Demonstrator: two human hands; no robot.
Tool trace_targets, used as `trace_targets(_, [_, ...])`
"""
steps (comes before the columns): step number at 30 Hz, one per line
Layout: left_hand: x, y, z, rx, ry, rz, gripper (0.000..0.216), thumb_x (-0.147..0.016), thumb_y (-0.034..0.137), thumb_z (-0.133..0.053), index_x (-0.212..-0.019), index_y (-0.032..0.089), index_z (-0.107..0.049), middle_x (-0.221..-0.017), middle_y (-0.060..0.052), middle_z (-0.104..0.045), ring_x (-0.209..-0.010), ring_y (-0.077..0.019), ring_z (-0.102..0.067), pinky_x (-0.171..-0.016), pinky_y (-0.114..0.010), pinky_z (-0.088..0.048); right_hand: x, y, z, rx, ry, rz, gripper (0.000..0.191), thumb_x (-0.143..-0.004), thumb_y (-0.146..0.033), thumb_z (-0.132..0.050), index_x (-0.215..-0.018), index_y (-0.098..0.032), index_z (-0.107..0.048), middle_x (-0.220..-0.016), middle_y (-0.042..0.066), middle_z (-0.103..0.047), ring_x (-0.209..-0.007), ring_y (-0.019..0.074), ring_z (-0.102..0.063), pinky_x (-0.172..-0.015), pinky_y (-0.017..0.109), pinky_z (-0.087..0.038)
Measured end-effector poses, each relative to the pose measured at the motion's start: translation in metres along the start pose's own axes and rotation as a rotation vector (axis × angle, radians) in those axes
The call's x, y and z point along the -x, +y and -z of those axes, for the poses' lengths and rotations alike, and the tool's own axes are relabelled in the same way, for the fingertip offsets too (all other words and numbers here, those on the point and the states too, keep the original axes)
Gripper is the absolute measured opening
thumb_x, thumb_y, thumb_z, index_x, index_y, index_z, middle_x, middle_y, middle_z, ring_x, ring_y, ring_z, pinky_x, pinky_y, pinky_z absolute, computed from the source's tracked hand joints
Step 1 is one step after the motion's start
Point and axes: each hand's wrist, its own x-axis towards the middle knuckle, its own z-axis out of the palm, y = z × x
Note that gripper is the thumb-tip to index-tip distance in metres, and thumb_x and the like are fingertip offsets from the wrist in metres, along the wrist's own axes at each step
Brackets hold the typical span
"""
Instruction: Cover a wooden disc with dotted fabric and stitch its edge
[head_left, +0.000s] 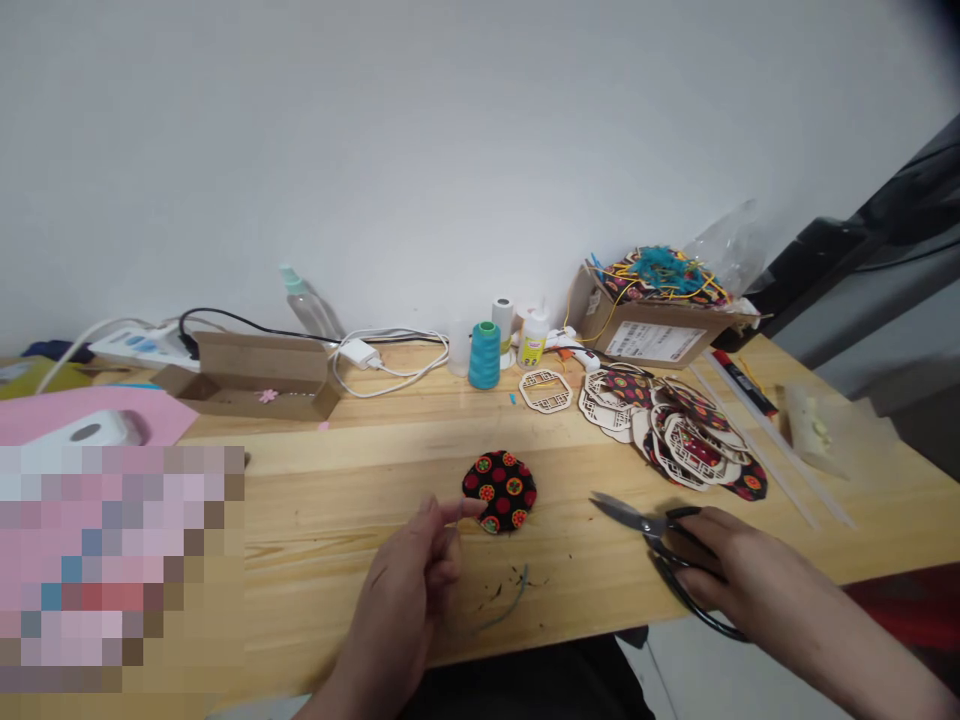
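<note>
A round black fabric piece (pixel 510 488) with red dots and orange flower prints lies at the middle of the table. My left hand (pixel 409 580) is beside it, its index finger stretched over the piece's left edge and the other fingers curled. Whatever those curled fingers hold is hidden. A grey-blue thread (pixel 517 595) curves over the wood below the piece, among small dark scraps. On the right, my right hand (pixel 724 560) grips black-handled scissors (pixel 645 525) by the loops. Their blades point left toward the fabric piece, apart from it.
Wooden lattice frames and fabric pieces (pixel 694 440) are piled at right, before a full cardboard box (pixel 652 335). A teal thread cone (pixel 484 357), a glue bottle (pixel 533 338) and a single frame (pixel 546 391) stand or lie behind. An open carton (pixel 262 375) is at left.
</note>
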Motion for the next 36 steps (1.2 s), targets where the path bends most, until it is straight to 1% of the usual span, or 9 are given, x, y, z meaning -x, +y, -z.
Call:
trace_targets(4, [0.000, 0.001, -0.002, 0.068, -0.034, 0.032, 0.055, -0.081, 0.058, -0.043, -0.098, 0.011, -0.066, -0.049, 0.009, -0.025, -0.045, -0.0072, -0.014, -0.042, -0.021, -0.012, -0.002, 0.003, 0.002, 0.126, 0.026, -0.079, 0.013, -0.078, -0.027, -0.049, -0.083, -0.019, -0.057, -0.089, 0.009, -0.063, -0.078, 0.0242, -0.061, -0.065, 0.033, -0.044])
trace_targets(12, [0.003, -0.004, -0.006, 0.041, -0.098, 0.023, 0.059, -0.079, 0.062, -0.042, -0.102, 0.013, -0.066, -0.054, 0.007, -0.027, -0.047, -0.0079, -0.019, -0.044, -0.023, -0.013, -0.016, -0.048, 0.006, 0.394, 0.176, -0.122, 0.012, -0.078, -0.026, -0.052, -0.078, -0.019, -0.061, -0.081, 0.010, -0.065, -0.084, 0.0287, -0.061, -0.064, 0.036, -0.045])
trace_targets(20, [0.002, -0.005, -0.004, 0.043, -0.092, 0.035, 0.061, -0.079, 0.064, -0.040, -0.103, 0.014, -0.067, -0.055, 0.007, -0.025, -0.049, -0.0087, -0.020, -0.046, -0.023, -0.012, -0.008, -0.009, 0.003, 0.398, 0.175, -0.201, 0.024, -0.079, -0.033, -0.050, -0.062, -0.019, -0.059, -0.064, 0.011, -0.063, -0.062, 0.0279, -0.063, -0.050, 0.033, -0.040])
trace_targets(22, [0.002, -0.005, -0.005, 0.037, -0.103, 0.032, 0.062, -0.079, 0.064, -0.040, -0.103, 0.014, -0.067, -0.055, 0.006, -0.025, -0.049, -0.0089, -0.019, -0.046, -0.024, -0.012, -0.004, -0.015, 0.006, 0.355, 0.264, -0.242, 0.021, -0.079, -0.031, -0.050, -0.068, -0.018, -0.063, -0.070, 0.013, -0.065, -0.066, 0.0299, -0.063, -0.051, 0.035, -0.041])
trace_targets(25, [0.003, -0.006, -0.008, 0.018, -0.148, 0.016, 0.062, -0.079, 0.064, -0.039, -0.107, 0.016, -0.066, -0.056, 0.006, -0.026, -0.049, -0.0094, -0.019, -0.046, -0.024, -0.013, -0.003, -0.050, 0.005, -0.011, 0.434, -0.035, 0.024, -0.081, -0.026, -0.048, -0.095, -0.020, -0.066, -0.094, 0.011, -0.066, -0.079, 0.0256, -0.062, -0.064, 0.035, -0.045])
trace_targets(26, [0.004, -0.006, -0.008, 0.007, -0.161, 0.005, 0.061, -0.080, 0.064, -0.038, -0.109, 0.016, -0.065, -0.056, 0.006, -0.027, -0.049, -0.0096, -0.019, -0.046, -0.024, -0.014, -0.005, -0.067, 0.002, -0.251, 0.399, 0.092, 0.026, -0.082, -0.029, -0.047, -0.099, -0.021, -0.065, -0.092, 0.009, -0.065, -0.076, 0.0212, -0.061, -0.065, 0.031, -0.046])
trace_targets(29, [0.005, -0.009, -0.008, -0.052, -0.181, -0.042, 0.061, -0.082, 0.063, -0.035, -0.113, 0.018, -0.063, -0.056, 0.006, -0.029, -0.050, -0.0105, -0.022, -0.048, -0.024, -0.019, -0.014, -0.116, -0.010, -0.883, 0.084, 0.176, 0.031, -0.077, -0.034, -0.058, -0.103, -0.018, -0.065, -0.066, 0.000, -0.058, -0.060, 0.0135, -0.053, -0.054, 0.023, -0.042])
trace_targets(32, [0.007, -0.013, -0.005, -0.141, -0.152, -0.072, 0.058, -0.083, 0.062, -0.035, -0.115, 0.022, -0.063, -0.059, 0.003, -0.040, -0.057, -0.0130, -0.036, -0.055, -0.025, -0.030, -0.024, -0.146, -0.023, -1.193, -0.106, 0.196, 0.026, -0.070, -0.031, -0.066, -0.091, -0.015, -0.069, -0.057, -0.003, -0.053, -0.053, 0.0100, -0.047, -0.052, 0.021, -0.038])
trace_targets(36, [0.009, -0.015, -0.001, -0.182, -0.142, -0.083, 0.053, -0.084, 0.059, -0.035, -0.114, 0.026, -0.063, -0.090, -0.005, -0.062, -0.089, -0.0211, -0.050, -0.080, -0.032, -0.036, -0.028, -0.158, -0.029, -1.452, -0.272, 0.205, 0.019, -0.072, -0.031, -0.064, -0.078, -0.014, -0.070, -0.062, 0.001, -0.063, -0.059, 0.0128, -0.056, -0.062, 0.026, -0.045])
